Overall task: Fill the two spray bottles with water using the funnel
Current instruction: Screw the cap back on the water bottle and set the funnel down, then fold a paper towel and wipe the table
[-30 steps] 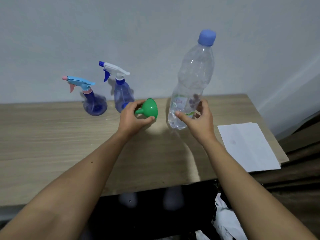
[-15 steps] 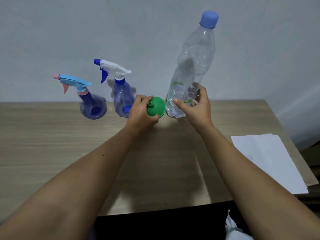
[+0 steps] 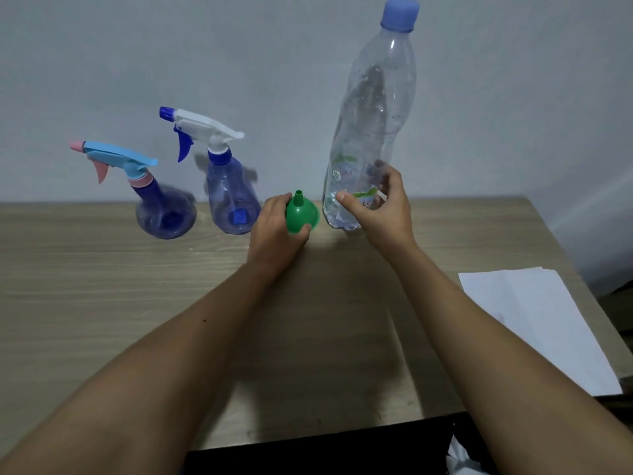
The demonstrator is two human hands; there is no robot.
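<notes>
I've set the funnel (image 3: pixel 301 214) spout-up; my left hand (image 3: pixel 275 231) still pinches it, right hand (image 3: pixel 383 209) grips the water bottle (image 3: pixel 373 114); both 2 spray bottles (image 3: pixel 233 197) remain capped.

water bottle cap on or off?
On. The blue cap sits on the neck of the water bottle, which the right hand grips near its base.
</notes>
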